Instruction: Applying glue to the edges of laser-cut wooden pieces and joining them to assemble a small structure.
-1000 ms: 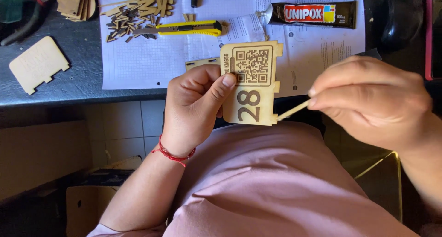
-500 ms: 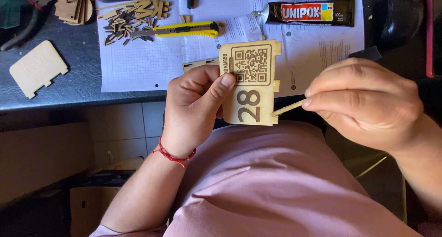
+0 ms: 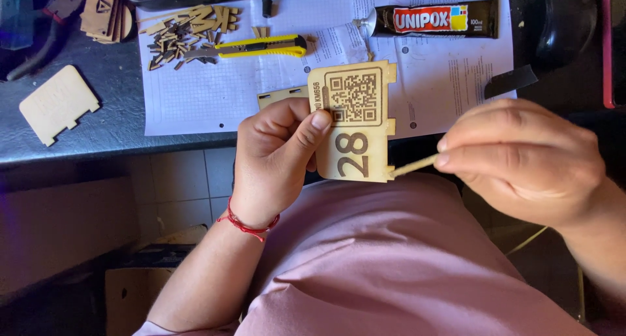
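Currently, the head view is the only view. The left hand [image 3: 277, 156] is closed on a thin wooden plaque [image 3: 357, 124], thumb pressed on its face and fingers curled behind, holding it upright over the lap, just in front of the table [image 3: 111, 137] edge. The right hand [image 3: 521, 156] is pinched shut on a slim wooden stick [image 3: 412, 166], whose tip touches the plaque's lower right corner tab.

Handling judgement: the plaque appears light, stiff and flat; its small edge tabs look breakable, so hold it by the broad face and left edge, as shown. The stick looks thin and easily snapped; grip it near the working end.

Packages and labels: the plaque carries a burnt-in square code pattern above large dark numerals. A black glue tube [image 3: 437, 19] with a red label band lies at the top right on printed paper sheets [image 3: 195, 91]. A yellow utility knife [image 3: 261, 47] lies top centre beside a pile of wooden offcuts [image 3: 186, 32]. A blank tabbed wooden panel [image 3: 59, 104] lies at the left.
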